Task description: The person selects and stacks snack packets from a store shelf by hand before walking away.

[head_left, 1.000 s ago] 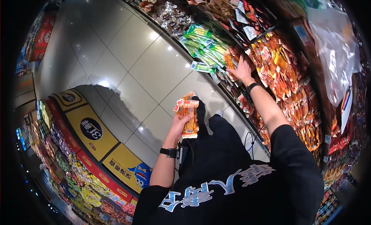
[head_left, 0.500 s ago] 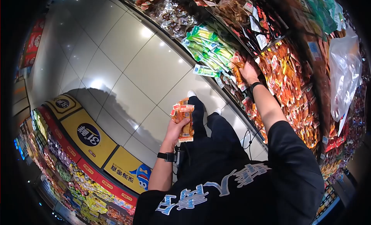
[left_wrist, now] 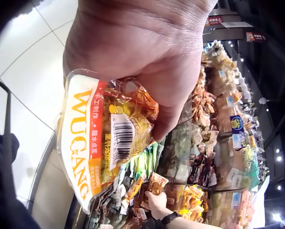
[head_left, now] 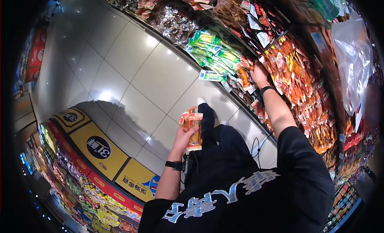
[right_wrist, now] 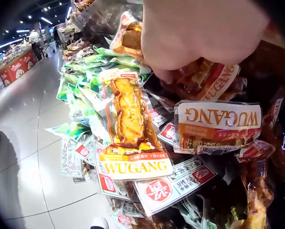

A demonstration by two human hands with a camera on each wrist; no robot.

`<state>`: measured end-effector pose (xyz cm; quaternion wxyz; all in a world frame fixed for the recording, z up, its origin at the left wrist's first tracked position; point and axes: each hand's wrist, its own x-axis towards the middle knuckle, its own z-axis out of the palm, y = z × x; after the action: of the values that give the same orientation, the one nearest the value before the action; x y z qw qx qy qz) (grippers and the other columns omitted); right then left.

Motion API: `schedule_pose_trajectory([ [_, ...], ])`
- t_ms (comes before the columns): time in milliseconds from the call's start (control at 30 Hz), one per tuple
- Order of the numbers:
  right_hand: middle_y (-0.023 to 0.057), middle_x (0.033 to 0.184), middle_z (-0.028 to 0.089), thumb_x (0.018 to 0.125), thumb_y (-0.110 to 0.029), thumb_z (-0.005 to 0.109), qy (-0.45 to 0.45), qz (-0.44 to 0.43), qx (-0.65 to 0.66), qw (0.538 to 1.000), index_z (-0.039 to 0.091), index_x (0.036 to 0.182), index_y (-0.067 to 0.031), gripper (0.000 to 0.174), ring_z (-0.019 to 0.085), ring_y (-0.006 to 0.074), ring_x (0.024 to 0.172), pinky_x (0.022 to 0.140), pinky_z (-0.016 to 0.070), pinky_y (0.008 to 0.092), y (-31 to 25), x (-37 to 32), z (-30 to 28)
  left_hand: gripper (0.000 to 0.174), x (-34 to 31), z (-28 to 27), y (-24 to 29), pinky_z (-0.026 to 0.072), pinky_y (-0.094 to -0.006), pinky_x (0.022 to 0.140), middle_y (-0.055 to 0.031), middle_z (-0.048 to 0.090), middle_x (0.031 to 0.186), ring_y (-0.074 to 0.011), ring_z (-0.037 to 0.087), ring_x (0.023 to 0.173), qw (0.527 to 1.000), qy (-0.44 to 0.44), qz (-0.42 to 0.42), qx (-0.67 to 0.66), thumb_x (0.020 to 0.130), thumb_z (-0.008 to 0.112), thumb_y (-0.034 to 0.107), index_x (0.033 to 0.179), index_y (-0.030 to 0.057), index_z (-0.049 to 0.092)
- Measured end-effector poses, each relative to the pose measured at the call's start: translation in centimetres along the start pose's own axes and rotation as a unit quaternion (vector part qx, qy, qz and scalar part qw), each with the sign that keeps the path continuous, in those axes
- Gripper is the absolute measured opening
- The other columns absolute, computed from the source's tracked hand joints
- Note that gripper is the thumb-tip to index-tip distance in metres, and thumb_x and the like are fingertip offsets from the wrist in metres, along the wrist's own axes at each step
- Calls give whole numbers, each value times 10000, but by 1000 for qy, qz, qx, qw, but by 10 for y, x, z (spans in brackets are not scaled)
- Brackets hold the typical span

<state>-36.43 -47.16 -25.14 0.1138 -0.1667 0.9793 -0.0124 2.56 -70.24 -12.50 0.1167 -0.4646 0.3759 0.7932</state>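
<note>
In the head view my left hand [head_left: 183, 137] grips several orange snack packets [head_left: 194, 131] above the legs. The left wrist view shows its thumb over a clear packet [left_wrist: 99, 143] with a WUGANG label and barcode. My right hand [head_left: 259, 73] is down in the bin, between green packets [head_left: 218, 53] and orange ones [head_left: 290, 69]. In the right wrist view that hand [right_wrist: 199, 33] has its fingers curled at a WUGANG packet [right_wrist: 207, 78]; their tips are mostly hidden. Another packet [right_wrist: 130, 119] lies flat on white-labelled ones beside the green packets.
Tiled floor [head_left: 140, 65] lies left of the bins. A yellow and red counter [head_left: 98, 147] with wrapped sweets curves along the lower left. A clear plastic bag [head_left: 352, 61] hangs at the right. Far off, a person [right_wrist: 35, 43] stands in the aisle.
My right hand has moved deeper into the orange packets, and one orange packet now lies against the green ones. The left hand keeps its hold, a little lower in view.
</note>
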Motion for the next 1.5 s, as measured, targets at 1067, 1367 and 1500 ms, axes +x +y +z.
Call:
schedule_pose_trajectory([
  [1067, 22, 983, 660, 794, -18, 723, 76, -226, 562, 792, 612, 1076, -27, 303, 620, 91, 872, 784, 507, 262, -8, -255, -159, 264, -69, 58, -46, 563, -304, 699, -44, 670, 951, -141, 666, 813, 980, 20, 191, 41, 864, 682, 78, 1110, 30, 599],
  [1367, 86, 1143, 663, 822, -43, 702, -281, -89, 780, 552, 579, 1216, 6, 416, 654, 189, 1005, 897, 522, 338, 75, -400, -248, 383, -159, 194, -83, 555, -350, 852, -101, 656, 1119, -193, 668, 959, 955, -165, 243, 36, 867, 657, 60, 1229, 13, 540],
  [1500, 83, 1116, 670, 828, -65, 701, -247, -52, 774, 581, 583, 1193, 5, 390, 659, 174, 982, 892, 521, 319, 116, -453, -244, 416, -197, 243, -130, 534, -386, 924, -113, 615, 1222, -213, 632, 1072, 941, -297, 159, -37, 915, 634, 132, 1292, 17, 503],
])
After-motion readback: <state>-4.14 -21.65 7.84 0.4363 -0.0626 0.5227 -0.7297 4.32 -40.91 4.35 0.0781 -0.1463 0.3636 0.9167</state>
